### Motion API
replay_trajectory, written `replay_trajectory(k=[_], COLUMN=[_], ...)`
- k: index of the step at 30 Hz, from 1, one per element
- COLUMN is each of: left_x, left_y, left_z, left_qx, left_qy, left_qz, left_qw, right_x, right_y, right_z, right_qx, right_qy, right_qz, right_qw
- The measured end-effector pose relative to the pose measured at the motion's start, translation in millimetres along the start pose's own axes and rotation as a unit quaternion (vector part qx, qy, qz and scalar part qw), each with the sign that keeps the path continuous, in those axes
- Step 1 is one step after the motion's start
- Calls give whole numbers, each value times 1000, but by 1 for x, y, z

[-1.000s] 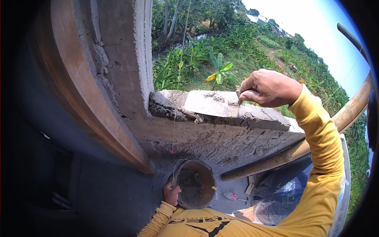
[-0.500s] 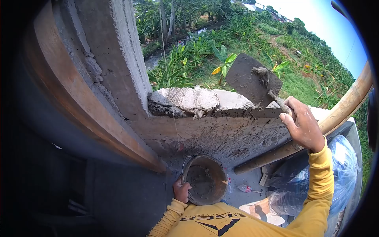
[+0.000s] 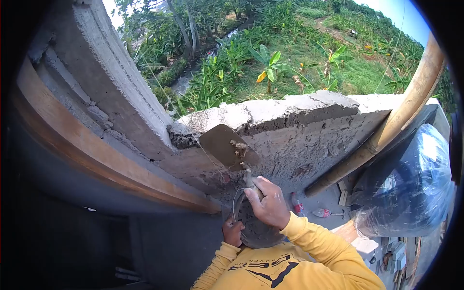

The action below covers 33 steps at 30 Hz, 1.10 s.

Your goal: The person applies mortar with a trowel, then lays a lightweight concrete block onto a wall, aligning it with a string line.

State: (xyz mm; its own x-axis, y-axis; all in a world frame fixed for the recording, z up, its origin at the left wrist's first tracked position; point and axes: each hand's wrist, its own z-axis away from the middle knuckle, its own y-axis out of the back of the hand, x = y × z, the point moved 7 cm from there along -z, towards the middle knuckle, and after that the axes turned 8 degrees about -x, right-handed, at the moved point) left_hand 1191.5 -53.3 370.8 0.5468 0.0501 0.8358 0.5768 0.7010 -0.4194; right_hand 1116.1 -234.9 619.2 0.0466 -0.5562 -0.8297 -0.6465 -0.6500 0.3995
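My right hand (image 3: 268,203) is closed around the handle of a trowel (image 3: 220,145). Its broad blade points up and to the left in front of the low wall (image 3: 290,140), with a lump of mortar stuck near the handle. Below, my left hand (image 3: 233,232) grips the left rim of a bucket (image 3: 261,239) held against my body. Grey mortar lies inside it, and my right hand and forearm partly cover it. Along the wall's top runs a rough layer of mortar (image 3: 309,107).
A bamboo pole (image 3: 382,137) leans at the right beside a large clear plastic bag (image 3: 411,188). Plastic bottles (image 3: 323,212) lie on the floor. A concrete column (image 3: 116,72) and a curved wooden board (image 3: 96,159) stand left. A thin string (image 3: 186,126) hangs near the wall.
My right hand has brought the trowel down and left, from above the wall's top to over the bucket. The view has shifted right; my left hand still grips the bucket.
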Motion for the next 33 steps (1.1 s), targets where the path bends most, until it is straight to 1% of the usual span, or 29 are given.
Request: replay_trajectory(k=[3,6,7,8,10,11,14,15,16,17,18,19,20,22,23,26,28,29,30,31,32,33], left_x=[7,14,13,12,11,9,-13,-11,-5,-1,-3,-6,-9,-10,-11,-26,-14,-8,-5,-4,-2,0], left_y=[-6,-15,-16,-19,-32,-38,-33,-41,-52,-59,-62,-63,-62,-64,-65,-59,-65,-67,-65,-62,-60,-57], left_z=[5,13,14,15,17,18,11,11,12,12,9,7,8,5,3,-9,-5,-3,-3,-2,-2,-1], left_qx=[3,14,15,15,13,11,-2,-7,-12,-16,-14,-13,-11,-32,-46,-88,-91,-95,-95,-96,-98,-91], left_qy=[-21,-40,-41,-41,-45,-47,-44,-52,-61,-68,-60,-50,-39,-39,-40,-40,-45,-45,-51,-56,-61,-58], left_qz=[7,-16,-34,-52,-34,-24,-61,-60,-59,-57,-58,-59,-62,-75,-82,-89,-82,-79,-89,-98,-106,-97], left_qw=[1000,999,998,998,998,999,997,997,996,996,996,997,997,996,995,991,991,991,990,989,988,989], right_x=[26,43,47,57,76,86,81,71,46,40,20,-4,-32,-88,-110,-150,-158,-159,-158,-169,-166,-160], right_y=[6,23,31,36,49,55,94,110,131,148,166,181,194,210,210,182,144,119,95,71,49,30], right_z=[-1,11,15,19,31,39,50,54,53,58,57,50,37,3,-15,-76,-120,-140,-159,-169,-184,-192], right_qx=[30,29,46,43,40,22,53,68,78,73,73,89,80,48,48,-14,-79,-99,-139,-157,-213,-253], right_qy=[7,-17,2,-40,-122,-203,-136,-110,-59,-45,-13,45,77,97,124,115,147,187,212,228,217,211], right_qz=[-35,-50,-19,-64,-149,-198,-94,-34,44,113,152,217,270,393,453,585,610,619,600,577,547,549], right_qw=[999,998,999,996,980,959,985,991,994,990,986,971,956,913,882,802,775,756,759,769,780,768])
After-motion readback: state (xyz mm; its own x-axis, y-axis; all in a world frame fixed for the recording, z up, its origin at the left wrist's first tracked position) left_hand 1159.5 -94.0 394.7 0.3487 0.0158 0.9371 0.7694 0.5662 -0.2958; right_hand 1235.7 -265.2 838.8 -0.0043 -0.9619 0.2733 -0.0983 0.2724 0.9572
